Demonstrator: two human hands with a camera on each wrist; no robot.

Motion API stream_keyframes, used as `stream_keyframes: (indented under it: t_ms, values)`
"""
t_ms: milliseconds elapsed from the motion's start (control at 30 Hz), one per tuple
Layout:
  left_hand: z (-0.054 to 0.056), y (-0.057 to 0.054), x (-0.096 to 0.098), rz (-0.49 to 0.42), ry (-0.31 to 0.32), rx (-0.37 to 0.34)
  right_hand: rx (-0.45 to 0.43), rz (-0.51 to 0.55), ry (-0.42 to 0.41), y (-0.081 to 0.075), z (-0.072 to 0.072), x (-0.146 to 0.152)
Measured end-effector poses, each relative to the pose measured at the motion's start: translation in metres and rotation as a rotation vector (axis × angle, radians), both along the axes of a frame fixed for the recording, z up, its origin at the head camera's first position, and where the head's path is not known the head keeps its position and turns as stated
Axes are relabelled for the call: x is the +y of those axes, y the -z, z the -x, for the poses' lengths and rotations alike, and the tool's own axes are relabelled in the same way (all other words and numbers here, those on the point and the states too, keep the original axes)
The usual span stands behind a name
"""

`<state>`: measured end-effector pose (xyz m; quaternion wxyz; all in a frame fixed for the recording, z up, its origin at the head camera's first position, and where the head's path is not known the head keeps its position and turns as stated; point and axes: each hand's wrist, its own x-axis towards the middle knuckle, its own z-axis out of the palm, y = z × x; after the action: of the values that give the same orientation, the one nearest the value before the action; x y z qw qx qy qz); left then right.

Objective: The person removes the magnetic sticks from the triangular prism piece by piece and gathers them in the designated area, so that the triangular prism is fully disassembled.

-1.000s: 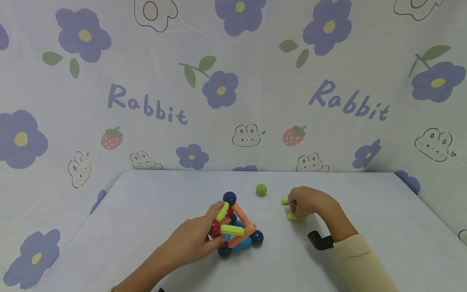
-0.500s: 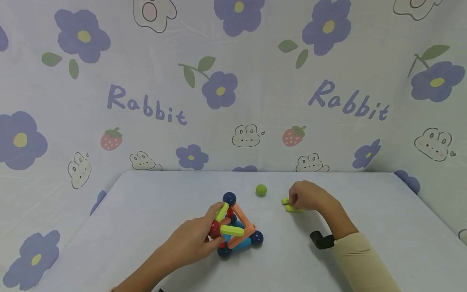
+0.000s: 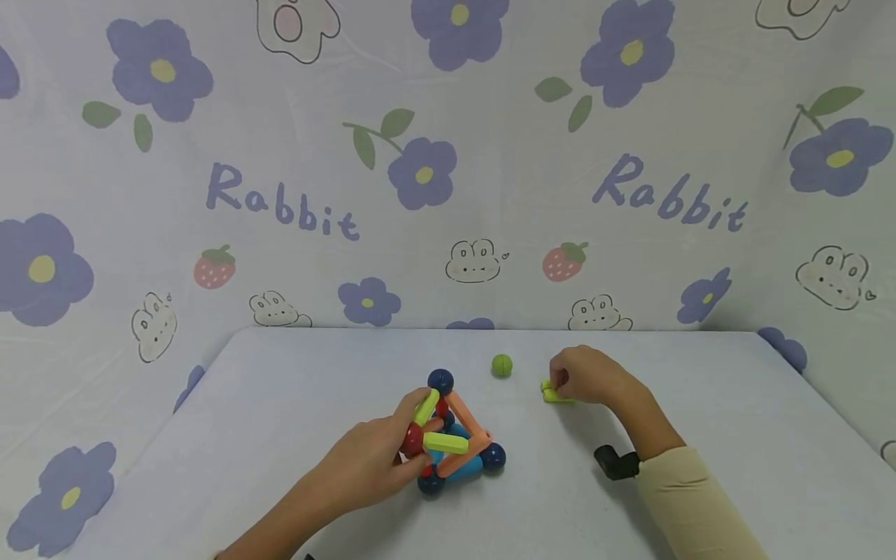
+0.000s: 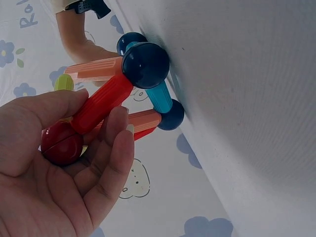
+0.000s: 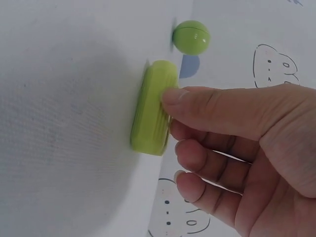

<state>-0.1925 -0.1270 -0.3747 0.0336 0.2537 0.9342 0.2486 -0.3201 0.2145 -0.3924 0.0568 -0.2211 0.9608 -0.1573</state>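
Note:
My left hand [image 3: 374,459] holds a frame of magnetic building sticks and balls at its left side. In the left wrist view, the thumb and fingers pinch a red stick [image 4: 102,102], beside a red ball [image 4: 62,143]. Dark blue balls [image 3: 493,456] sit at the frame's corners, joined by orange sticks [image 3: 467,412] and blue sticks [image 3: 464,467]. Two yellow-green sticks [image 3: 446,442] stick out from the red ball. Farther right, my right hand [image 3: 588,375] pinches a loose yellow-green stick [image 5: 154,108] lying on the table. A second yellow-green stick [image 3: 547,384], partly hidden by the fingers, lies alongside.
A green ball [image 3: 502,365] lies on the white table [image 3: 315,389] behind the frame, left of the loose sticks. A printed cloth [image 3: 476,202] with flowers and rabbits hangs behind the table. A black wrist strap part [image 3: 616,462] juts from the right sleeve.
My right hand has moved slightly away from me, and the nearer loose yellow-green stick has slid back and left, up beside the other one. The left hand and frame stay in place.

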Motion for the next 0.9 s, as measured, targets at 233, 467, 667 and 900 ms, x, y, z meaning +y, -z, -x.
stream_keyframes:
  t_ms: [233,467,667,900]
  values:
    - [-0.001,-0.001,0.0,-0.006,0.004,0.002,0.017,-0.015,0.017,-0.005,-0.001,-0.002]
    - [-0.001,-0.001,0.0,-0.004,0.004,-0.005,-0.035,0.019,-0.032,-0.013,-0.006,-0.004]
    - [-0.001,0.0,0.0,-0.005,-0.002,-0.009,-0.057,0.189,-0.296,-0.04,-0.03,-0.025]
    - [-0.001,0.0,0.0,-0.013,0.004,-0.003,-0.108,0.244,-0.476,-0.056,-0.066,-0.062]
